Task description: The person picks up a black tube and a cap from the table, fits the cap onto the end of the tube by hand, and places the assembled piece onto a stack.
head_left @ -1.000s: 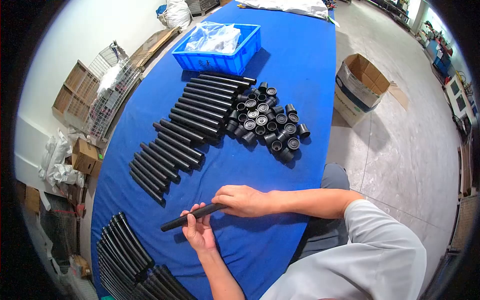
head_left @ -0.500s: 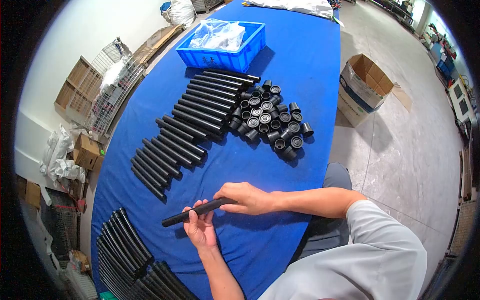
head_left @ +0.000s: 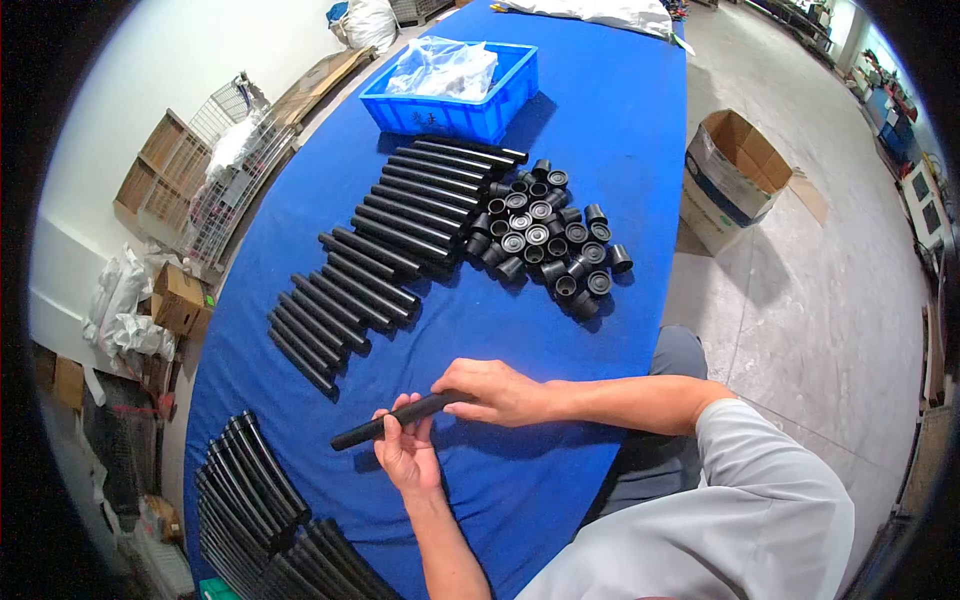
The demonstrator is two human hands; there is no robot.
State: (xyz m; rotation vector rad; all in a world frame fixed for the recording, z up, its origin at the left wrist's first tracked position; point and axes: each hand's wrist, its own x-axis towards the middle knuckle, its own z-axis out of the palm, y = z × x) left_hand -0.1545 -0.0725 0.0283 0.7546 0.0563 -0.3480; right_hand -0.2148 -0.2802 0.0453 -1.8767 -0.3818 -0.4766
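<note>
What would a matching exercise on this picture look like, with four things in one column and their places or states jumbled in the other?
Things:
1. Cardboard box
2. Blue crate
3. Black caps
4. Left hand and right hand

Places or states:
A. Heaped on the blue cloth
B. Around one black tube
C. Open, on the floor
D. Holding a plastic bag

Pairs: 1-C, 2-D, 3-A, 4-B
</note>
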